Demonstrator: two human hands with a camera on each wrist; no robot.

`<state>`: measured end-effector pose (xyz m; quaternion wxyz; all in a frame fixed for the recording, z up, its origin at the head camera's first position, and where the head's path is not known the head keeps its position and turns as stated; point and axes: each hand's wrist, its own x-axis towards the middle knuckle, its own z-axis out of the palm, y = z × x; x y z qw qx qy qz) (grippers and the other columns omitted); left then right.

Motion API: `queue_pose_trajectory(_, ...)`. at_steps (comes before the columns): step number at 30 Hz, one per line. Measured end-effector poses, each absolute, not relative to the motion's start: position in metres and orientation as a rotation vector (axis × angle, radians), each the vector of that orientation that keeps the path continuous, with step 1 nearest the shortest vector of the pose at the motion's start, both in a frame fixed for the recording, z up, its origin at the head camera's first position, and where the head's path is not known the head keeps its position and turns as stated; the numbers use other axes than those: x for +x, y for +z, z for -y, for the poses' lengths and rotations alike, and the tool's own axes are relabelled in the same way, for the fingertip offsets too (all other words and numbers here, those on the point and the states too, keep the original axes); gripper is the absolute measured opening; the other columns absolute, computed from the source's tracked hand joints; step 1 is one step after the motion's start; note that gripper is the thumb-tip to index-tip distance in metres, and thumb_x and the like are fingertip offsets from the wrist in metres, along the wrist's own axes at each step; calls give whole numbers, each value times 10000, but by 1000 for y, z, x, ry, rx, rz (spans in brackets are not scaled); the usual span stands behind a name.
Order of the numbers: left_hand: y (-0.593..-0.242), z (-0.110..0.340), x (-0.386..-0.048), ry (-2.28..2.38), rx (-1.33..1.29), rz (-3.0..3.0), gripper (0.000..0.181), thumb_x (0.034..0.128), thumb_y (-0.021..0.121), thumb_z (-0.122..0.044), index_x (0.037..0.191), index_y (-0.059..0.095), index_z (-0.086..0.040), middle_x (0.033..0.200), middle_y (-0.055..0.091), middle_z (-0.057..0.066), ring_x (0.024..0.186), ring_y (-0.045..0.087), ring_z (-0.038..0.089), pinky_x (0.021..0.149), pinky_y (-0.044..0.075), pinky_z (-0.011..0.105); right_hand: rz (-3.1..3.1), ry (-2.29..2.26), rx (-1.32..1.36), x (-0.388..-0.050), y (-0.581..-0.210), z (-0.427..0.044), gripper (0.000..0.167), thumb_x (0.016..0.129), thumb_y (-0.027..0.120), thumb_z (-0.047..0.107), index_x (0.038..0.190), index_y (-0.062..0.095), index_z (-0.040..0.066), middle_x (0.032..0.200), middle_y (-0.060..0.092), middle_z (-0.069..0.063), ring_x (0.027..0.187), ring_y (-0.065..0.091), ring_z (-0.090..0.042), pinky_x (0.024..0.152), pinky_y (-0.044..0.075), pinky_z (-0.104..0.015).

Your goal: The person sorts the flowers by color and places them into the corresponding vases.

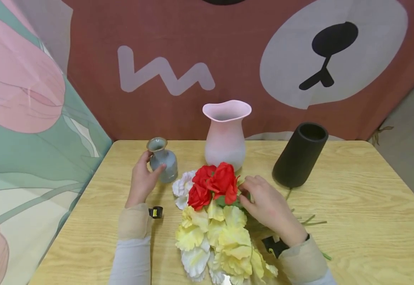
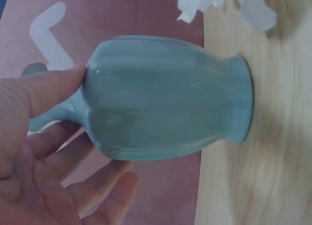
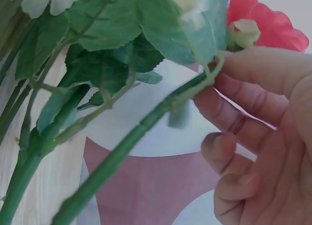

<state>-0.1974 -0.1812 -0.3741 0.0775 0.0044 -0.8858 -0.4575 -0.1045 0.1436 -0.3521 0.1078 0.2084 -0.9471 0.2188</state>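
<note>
In the head view, the pink vase [image 1: 225, 138] stands at the back of the table [image 1: 363, 213], and to its left the left hand [image 1: 144, 180] grips a small blue-grey vase [image 1: 165, 162] near the neck. The red flowers [image 1: 215, 184] lie just in front of the pink vase, the yellow flowers [image 1: 229, 239] farther in front, and a white flower [image 1: 184, 186] to its front left; the black vase [image 1: 297, 158] stands to its right. The right hand [image 1: 265, 202] is to its front right, beside the red flowers. In the left wrist view, thumb and fingers hold opposite sides of the blue-grey vase's neck, and its base appears to meet the table; gripped this high, it could tip if pulled sideways. In the right wrist view, the fingertips pinch a green stem [image 3: 139, 130] at a thin side shoot [image 3: 192, 92], the lower fingers curled clear of it. The shoot might bend or snap under the flower's weight, and overlapping leaves [image 3: 107, 32] could snag, dragging neighbouring flowers along.
</note>
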Motion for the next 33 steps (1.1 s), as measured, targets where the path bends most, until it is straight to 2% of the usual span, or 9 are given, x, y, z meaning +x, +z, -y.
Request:
queue_pose_trajectory(9, -372, 181, -197, -1386, 1, 2626, 617, 940, 682, -142, 1483, 407, -40, 1526, 434, 201, 1412, 389, 411, 1161, 337, 549, 2654, 734, 603, -102, -343, -144, 100, 837, 716, 39, 797, 649, 102, 768, 576, 47, 774, 530, -161, 655, 468, -287)
queue_pose_trajectory(12, -372, 180, -199, -1388, -7, 2620, 622, 939, 686, -148, 1485, 408, -42, 1525, 435, 199, 1406, 396, 410, 1156, 343, 551, 2643, 761, 581, -100, -340, -144, 97, 823, 718, 24, 821, 647, 89, 793, 605, 15, 785, 542, -176, 663, 472, -295)
queue_pose_trajectory(19, -373, 178, -199, -1394, -7, 2626, 613, 945, 679, -150, 1483, 409, -39, 1525, 431, 205, 1408, 392, 410, 1161, 336, 550, 2532, 911, 495, -95, -333, -140, 185, 796, 723, -54, 880, 610, 66, 798, 565, -42, 707, 466, -154, 600, 416, -262)
queue_pose_trajectory(25, -374, 178, -197, -1391, 2, 2628, 603, 947, 677, -146, 1475, 410, -33, 1519, 437, 209, 1415, 386, 399, 1175, 319, 534, 2372, 1022, 482, -94, -327, -139, 227, 766, 716, -120, 838, 587, 53, 737, 523, -32, 619, 447, -123, 521, 408, -209)
queue_pose_trajectory(29, -376, 179, -197, -1392, 6, 2622, 605, 945, 679, -148, 1475, 411, -31, 1518, 437, 211, 1412, 390, 395, 1177, 320, 525, 2325, 1085, 466, -93, -319, -136, 218, 769, 748, -115, 855, 613, 34, 722, 542, -30, 620, 468, -94, 506, 441, -208)
queue_pose_trajectory(33, -378, 180, -197, -1391, 8, 2618, 615, 945, 676, -151, 1482, 402, -29, 1520, 431, 217, 1409, 391, 393, 1177, 316, 524, 2267, 1129, 488, -90, -309, -132, 260, 765, 733, -137, 752, 539, 36, 691, 480, -6, 623, 439, -69, 510, 420, -193)
